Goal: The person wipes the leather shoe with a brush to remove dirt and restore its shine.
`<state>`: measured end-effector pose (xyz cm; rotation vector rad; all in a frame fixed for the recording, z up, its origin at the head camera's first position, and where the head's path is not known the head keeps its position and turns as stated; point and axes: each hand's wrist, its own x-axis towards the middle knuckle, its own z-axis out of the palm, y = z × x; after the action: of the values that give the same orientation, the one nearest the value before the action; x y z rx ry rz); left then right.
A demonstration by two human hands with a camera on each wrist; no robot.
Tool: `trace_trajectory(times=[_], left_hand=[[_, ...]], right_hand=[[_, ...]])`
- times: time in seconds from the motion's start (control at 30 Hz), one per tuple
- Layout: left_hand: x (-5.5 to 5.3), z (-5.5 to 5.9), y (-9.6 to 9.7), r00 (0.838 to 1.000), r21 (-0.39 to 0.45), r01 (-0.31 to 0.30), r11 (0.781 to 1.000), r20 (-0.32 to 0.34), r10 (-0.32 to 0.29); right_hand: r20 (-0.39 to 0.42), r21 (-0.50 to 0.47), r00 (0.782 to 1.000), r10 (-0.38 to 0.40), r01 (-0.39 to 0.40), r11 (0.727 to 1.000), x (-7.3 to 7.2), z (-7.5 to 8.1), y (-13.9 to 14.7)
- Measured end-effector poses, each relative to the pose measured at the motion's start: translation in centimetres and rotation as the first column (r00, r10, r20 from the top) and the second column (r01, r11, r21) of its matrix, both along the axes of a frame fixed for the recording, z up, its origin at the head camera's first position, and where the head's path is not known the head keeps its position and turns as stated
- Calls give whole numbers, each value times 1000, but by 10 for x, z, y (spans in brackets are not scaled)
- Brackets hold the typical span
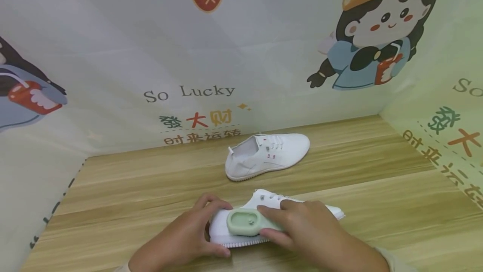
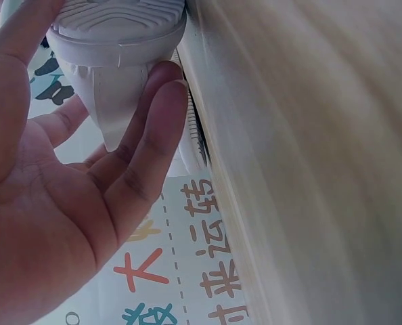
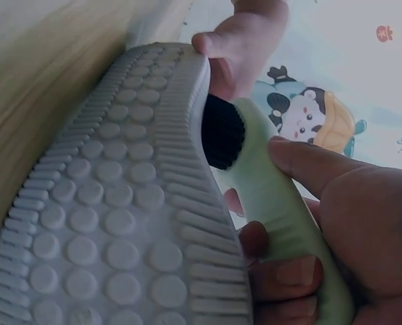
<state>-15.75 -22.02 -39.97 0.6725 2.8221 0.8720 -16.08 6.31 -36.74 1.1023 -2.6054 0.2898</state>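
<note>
A white shoe (image 1: 220,228) is tipped on its side near the front of the table, its studded sole (image 3: 113,223) facing the right wrist camera. My left hand (image 1: 185,234) grips its heel, thumb near the sole and fingers around the back. In my right hand (image 1: 309,226) is a pale green brush (image 1: 243,222), held by its handle. Its black bristles (image 3: 222,132) touch the side of the shoe near the heel. A second white shoe (image 1: 279,159) with small red letters stands upright behind, touched by neither hand.
The wood-grain table top (image 1: 151,184) runs back to a pale printed cloth (image 1: 113,54) hung behind it. More of the printed cloth (image 1: 434,96) rises along the right and left sides.
</note>
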Motion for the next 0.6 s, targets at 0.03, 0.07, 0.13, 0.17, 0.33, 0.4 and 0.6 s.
trace_trajectory(times=[0.03, 0.07, 0.13, 0.17, 0.33, 0.4, 0.6], left_hand=[[0, 0, 0, 1000, -3, -1, 1000, -1, 1], [-1, 0, 0, 1000, -7, -2, 1000, -1, 2], [-1, 0, 1, 1000, -8, -5, 1000, 3, 5], [-1, 0, 1, 1000, -8, -6, 1000, 4, 6], [0, 0, 1, 1000, -7, -14, 1000, 20, 15], [0, 1, 1, 1000, -11, -19, 1000, 20, 19], [0, 0, 0, 999, -3, -20, 1000, 29, 20]], right_hand=[[12, 5, 1000, -6, 6, 1000, 0, 1, 1], [24, 11, 1000, -12, 12, 1000, -1, 2, 3], [42, 28, 999, -27, 25, 999, -2, 4, 6], [51, 35, 998, -34, 33, 999, -3, 5, 8], [105, 44, 993, -57, 53, 998, -6, 12, 15], [121, 43, 991, -64, 59, 997, -7, 14, 17], [158, 35, 985, -68, 63, 997, -9, 20, 26]])
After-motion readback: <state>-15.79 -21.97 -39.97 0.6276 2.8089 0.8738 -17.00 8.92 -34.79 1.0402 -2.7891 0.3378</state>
